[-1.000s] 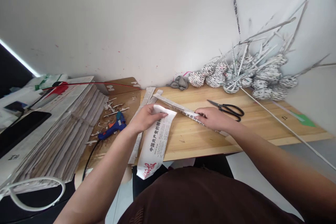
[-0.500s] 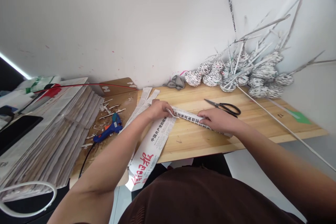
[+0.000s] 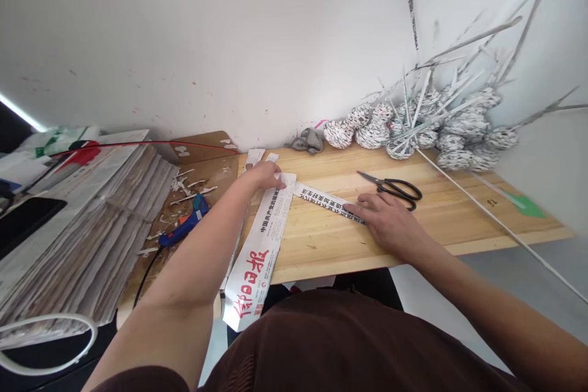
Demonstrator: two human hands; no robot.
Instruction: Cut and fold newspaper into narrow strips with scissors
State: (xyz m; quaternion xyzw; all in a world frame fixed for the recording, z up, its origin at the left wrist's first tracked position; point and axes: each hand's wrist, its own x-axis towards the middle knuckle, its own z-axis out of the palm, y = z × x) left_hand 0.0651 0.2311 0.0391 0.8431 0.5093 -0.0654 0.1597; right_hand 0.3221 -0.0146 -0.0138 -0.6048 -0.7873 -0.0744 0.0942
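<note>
My left hand [image 3: 266, 176] is closed at the far end of a long newspaper strip [image 3: 264, 239] with red and black print, its fingertips on the paper's edge. That strip slants toward me, its near end overhanging the table's front edge. A narrower folded newspaper strip [image 3: 321, 197] lies on the wooden board, its left end meeting the long one. My right hand [image 3: 392, 220] rests flat over its right end, fingers stretched out. Just behind that hand are black-handled scissors [image 3: 390, 187], blades partly apart. More paper strips [image 3: 254, 159] lie partly hidden beneath my left hand.
A tall stack of newspapers [image 3: 124, 220] stands at left, with a phone [image 3: 30, 223] on top. Beside it, a blue glue gun [image 3: 184, 223] lies among paper scraps. Woven paper gourds [image 3: 372, 135] with protruding rods line the wall. A grey cloth-like lump [image 3: 307, 141] sits nearby.
The narrow strip now lies flatter on the board. My left hand has moved left and back to the long strip's end; my right hand has flattened from its grip.
</note>
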